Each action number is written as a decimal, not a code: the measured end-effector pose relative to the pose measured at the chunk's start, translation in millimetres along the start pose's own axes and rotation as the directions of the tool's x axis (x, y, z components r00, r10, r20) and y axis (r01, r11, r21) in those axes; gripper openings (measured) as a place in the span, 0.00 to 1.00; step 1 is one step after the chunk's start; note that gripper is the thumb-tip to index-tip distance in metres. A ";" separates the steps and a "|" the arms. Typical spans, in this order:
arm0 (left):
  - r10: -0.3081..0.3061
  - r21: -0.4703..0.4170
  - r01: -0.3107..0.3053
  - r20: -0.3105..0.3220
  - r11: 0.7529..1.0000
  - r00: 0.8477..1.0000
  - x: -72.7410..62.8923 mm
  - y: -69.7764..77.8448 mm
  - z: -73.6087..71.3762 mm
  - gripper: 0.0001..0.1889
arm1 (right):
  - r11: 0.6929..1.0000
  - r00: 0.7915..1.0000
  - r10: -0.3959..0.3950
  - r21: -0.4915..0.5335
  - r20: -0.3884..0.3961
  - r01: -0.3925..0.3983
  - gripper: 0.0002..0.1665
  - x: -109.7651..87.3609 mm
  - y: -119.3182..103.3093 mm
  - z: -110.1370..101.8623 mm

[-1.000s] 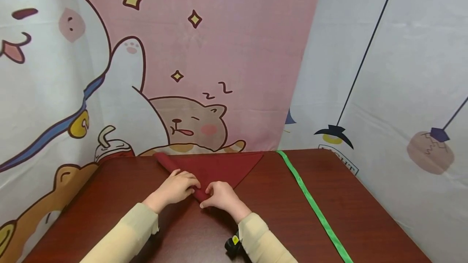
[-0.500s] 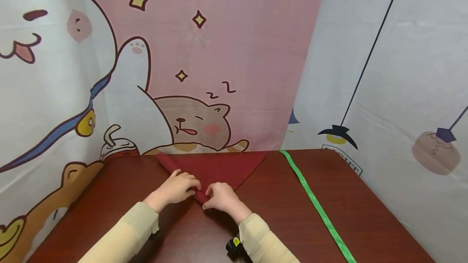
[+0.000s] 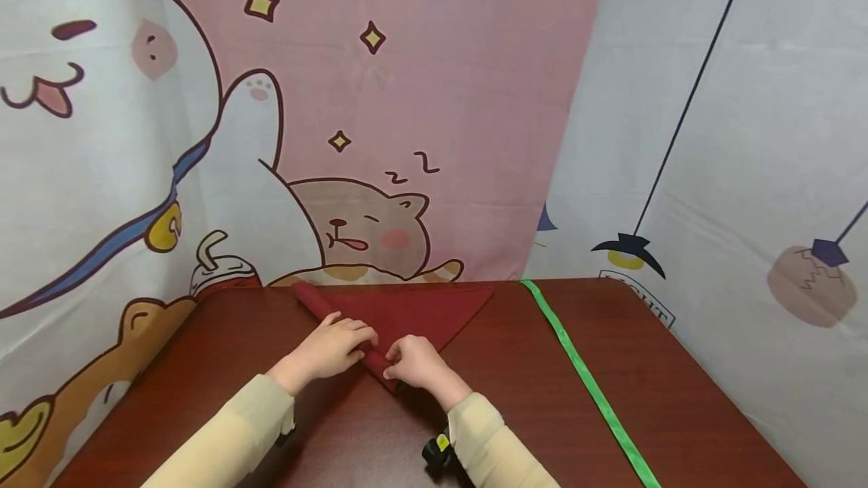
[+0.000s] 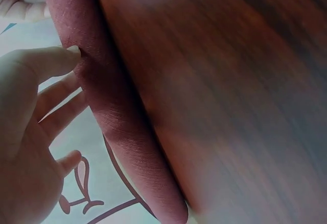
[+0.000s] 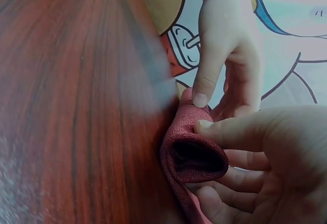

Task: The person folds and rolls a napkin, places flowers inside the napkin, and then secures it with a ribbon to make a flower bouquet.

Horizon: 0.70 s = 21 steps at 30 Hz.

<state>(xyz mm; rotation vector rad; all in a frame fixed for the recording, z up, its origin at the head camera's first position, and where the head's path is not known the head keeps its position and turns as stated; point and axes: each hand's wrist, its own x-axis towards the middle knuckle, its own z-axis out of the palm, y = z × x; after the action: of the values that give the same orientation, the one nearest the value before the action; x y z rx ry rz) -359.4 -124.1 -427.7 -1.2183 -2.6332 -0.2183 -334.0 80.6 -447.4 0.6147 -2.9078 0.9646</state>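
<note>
Red cloth (image 3: 427, 311) lies from the counter's (image 3: 515, 405) far edge toward its middle, left side rolled; the left hand (image 3: 332, 349) and right hand (image 3: 419, 364) each pinch that roll in a narrow grip. Green ribbon (image 3: 588, 382) spans far edge to near. Beyond the far right corner, partly hidden backdrop lettering (image 3: 649, 303) shows "GHT".

Cream sleeves (image 3: 233, 416); black wrist camera (image 3: 435, 459) with yellow mark (image 3: 443, 442).

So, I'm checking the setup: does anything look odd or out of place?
Nothing looks spilled or damaged. Only the rolled, dark red woven cloth looks slightly odd: its end gapes at the right hand, suggesting loose rolling.
</note>
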 end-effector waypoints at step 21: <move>0.021 0.022 -0.020 -0.041 1.000 0.999 1.2 -0.9 12.5 0.16 | 0.998 0.999 0.049 0.048 -0.006 -0.048 0.03 1.1 9.0 -7.3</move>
<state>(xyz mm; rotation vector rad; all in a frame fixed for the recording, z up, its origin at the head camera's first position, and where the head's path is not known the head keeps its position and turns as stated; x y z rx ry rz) -362.7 -120.9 -439.4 -1.2201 -2.5803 -0.2080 -339.2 91.0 -446.4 0.5442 -2.9142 1.0429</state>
